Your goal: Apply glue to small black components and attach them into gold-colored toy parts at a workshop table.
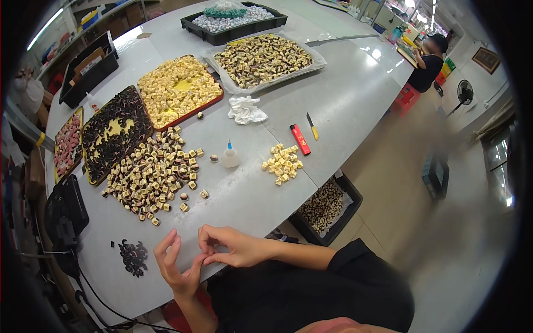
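Head view. Both hands sit at the lower centre of the frame, over the near edge of the grey table (333, 94). The left hand (176, 265) is raised with palm turned inward and fingers loosely curled; whether it holds anything cannot be told. The right hand (230, 247) lies just beside it, thumb and forefinger pinched together toward the left hand's fingertips; any item between them is too small to make out.

Nearest item: a small heap of dark pieces (134, 257) on the table, lower left of the hands, apart from them. Above the hands, centre left, lies a large loose pile of cream-and-brown pieces (152, 175). To its right stands a small clear glue bottle (230, 156) with a blue tip, upright. Further right is a small cluster of pale yellow pieces (283, 162).

Above that cluster lie a red lighter (300, 139) and a yellow-handled cutter (312, 126), side by side. A crumpled white cloth (246, 109) lies centre top.

Upper left: a tray of dark pieces (115, 130) and a red tray of yellow pieces (177, 89), adjacent. Below the table edge, right of centre, a black bin (328, 208) holds mixed pieces.
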`<state>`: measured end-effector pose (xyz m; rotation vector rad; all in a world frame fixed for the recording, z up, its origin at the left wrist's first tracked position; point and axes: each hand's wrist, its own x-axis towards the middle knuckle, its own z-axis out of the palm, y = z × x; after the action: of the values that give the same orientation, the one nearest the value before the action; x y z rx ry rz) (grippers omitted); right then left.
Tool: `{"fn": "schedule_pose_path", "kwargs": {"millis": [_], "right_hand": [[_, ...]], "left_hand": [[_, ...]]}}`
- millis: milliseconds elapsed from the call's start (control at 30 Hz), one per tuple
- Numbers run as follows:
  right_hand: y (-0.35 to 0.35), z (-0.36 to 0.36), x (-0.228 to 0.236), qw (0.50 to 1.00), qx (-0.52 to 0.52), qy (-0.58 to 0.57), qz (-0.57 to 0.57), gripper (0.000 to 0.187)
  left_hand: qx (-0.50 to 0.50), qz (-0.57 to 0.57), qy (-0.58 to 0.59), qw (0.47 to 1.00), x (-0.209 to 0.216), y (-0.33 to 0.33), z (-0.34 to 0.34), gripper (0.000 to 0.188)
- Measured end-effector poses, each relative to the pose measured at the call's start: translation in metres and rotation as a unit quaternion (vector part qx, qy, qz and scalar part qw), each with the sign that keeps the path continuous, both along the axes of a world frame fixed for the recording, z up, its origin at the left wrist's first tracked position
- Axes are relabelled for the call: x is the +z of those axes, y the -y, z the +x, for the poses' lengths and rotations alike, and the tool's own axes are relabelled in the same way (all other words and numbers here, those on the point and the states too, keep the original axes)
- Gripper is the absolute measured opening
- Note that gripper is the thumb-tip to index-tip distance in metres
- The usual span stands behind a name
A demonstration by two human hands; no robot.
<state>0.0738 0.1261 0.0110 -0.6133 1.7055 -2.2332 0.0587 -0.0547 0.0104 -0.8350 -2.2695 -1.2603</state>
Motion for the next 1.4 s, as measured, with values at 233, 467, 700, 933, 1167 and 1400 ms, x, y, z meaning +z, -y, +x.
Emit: {"fn": "schedule_pose_path", "kwargs": {"millis": [233, 467, 700, 933, 1167, 1400], "right_hand": [[-0.002, 0.001, 0.000, 1.000, -0.006, -0.009, -0.006, 0.021], [0.005, -0.001, -0.011, 1.000, 0.005, 0.020, -0.009, 0.023], [0.004, 0.001, -0.001, 0.999, -0.023, 0.015, 0.023, 0.024], [0.002, 0.002, 0.001, 0.999, -0.022, 0.034, 0.025, 0.023], [0.002, 0.000, -0.001, 1.000, -0.016, 0.001, 0.014, 0.023], [-0.001, 0.002, 0.004, 0.998, 0.003, 0.056, 0.001, 0.023]], "left_hand": [[0.001, -0.001, 0.002, 1.000, 0.000, -0.003, 0.000, 0.069], [0.003, -0.017, -0.006, 1.000, 0.003, 0.003, 0.000, 0.066], [-0.015, -0.009, 0.005, 1.000, 0.001, 0.004, -0.002, 0.065], [-0.028, 0.010, -0.013, 0.999, 0.007, -0.002, -0.004, 0.063], [-0.022, 0.000, -0.004, 1.000, 0.004, 0.001, -0.003, 0.065], [-0.021, 0.005, -0.015, 1.000, 0.009, -0.003, -0.003, 0.065]]}}
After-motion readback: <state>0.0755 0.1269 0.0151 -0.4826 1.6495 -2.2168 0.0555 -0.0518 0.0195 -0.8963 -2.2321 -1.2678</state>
